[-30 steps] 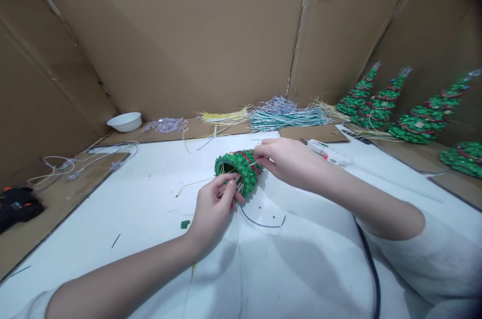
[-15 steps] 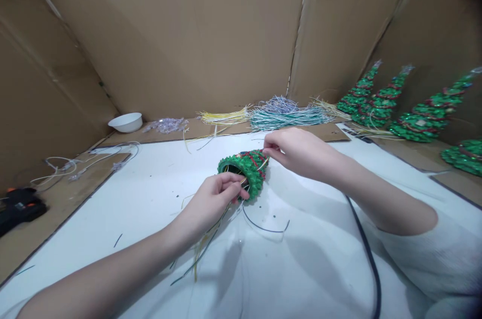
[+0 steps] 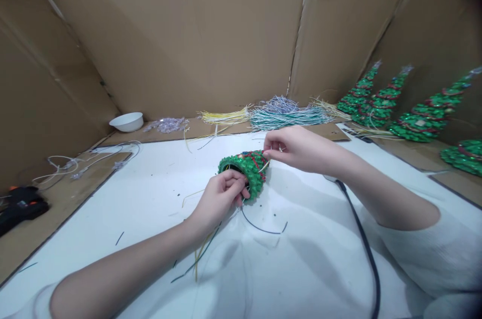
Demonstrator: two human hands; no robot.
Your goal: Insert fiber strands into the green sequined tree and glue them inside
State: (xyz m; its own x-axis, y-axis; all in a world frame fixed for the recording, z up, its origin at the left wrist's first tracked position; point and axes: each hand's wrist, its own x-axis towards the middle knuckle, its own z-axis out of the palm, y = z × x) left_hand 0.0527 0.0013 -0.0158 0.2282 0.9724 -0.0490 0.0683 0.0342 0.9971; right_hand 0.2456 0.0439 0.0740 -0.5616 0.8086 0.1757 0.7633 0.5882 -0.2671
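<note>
A small green Christmas tree, trimmed with red garland, lies tilted with its hollow base towards the left. My left hand is closed at that opening, its fingertips partly inside, pinching thin wires. Yellow and dark green wires trail out below this hand, and a dark wire curves off to the right. At the narrow end of the tree, my right hand is closed in a pinch on it and covers the tip. A pale wire end sticks out of the tree beside the right fingertips.
Bundles of yellow wires and green-and-white wires lie at the back. Finished trees stand on the right. A white bowl, clear plastic pieces and a black glue gun are left. A black cable crosses at right.
Both hands stay at the tree with only small finger shifts. The left fingers have pushed slightly further into the base, and the pale wire in them no longer shows.
</note>
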